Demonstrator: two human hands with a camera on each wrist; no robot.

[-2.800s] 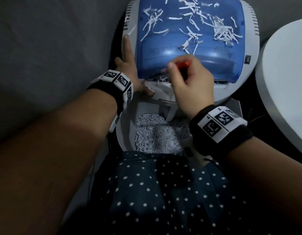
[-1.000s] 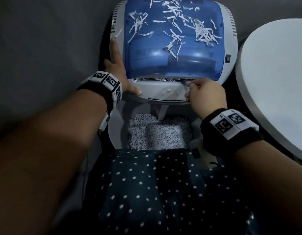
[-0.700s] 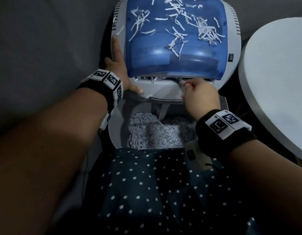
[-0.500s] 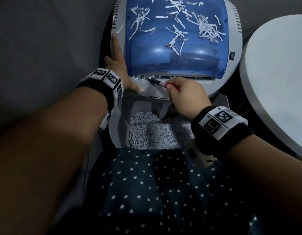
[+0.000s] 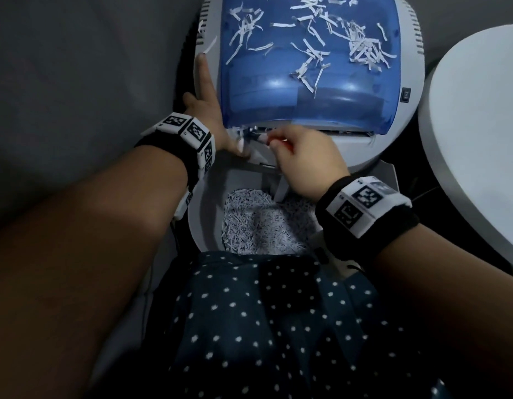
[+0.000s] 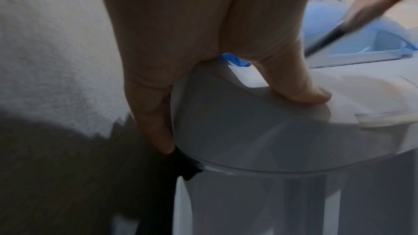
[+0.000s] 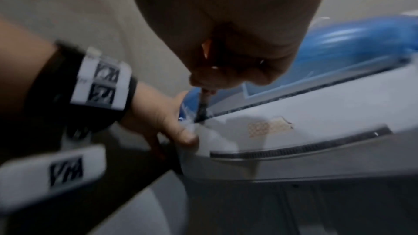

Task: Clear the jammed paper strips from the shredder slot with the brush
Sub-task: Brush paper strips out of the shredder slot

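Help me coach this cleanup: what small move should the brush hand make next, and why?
Probably flick the brush toward the person. Its bristles sit at the slot's left end, where loosened paper strips bunch beside the left hand's thumb. The right hand grips the brush, and the left hand holds the shredder.

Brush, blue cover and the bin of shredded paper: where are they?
brush (image 7: pixel 202 109), right wrist view, on its dark bristle end at the slot.
blue cover (image 5: pixel 278 90), head view, on its bare front part.
bin of shredded paper (image 5: pixel 204 217), head view, on its pale left wall.
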